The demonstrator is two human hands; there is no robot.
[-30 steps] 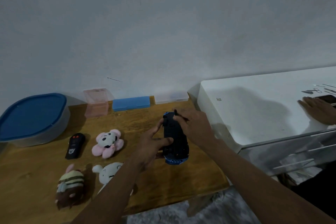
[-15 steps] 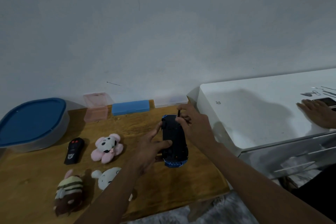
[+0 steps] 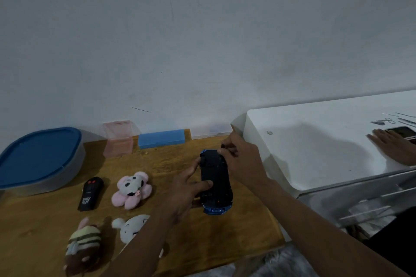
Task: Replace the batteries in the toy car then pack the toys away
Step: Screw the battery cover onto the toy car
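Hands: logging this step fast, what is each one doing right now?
Left hand: closed on the toy car, gripping its upturned underside.
Right hand: fingers pinched at the car's far end; what they pinch cannot be told.

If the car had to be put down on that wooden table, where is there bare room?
Bare wood lies between the blue case at the wall and the pink plush, and in the near right corner below the car. The near left is crowded: remote, pink plush, white plush and striped plush sit close together. The big tub fills the far left.
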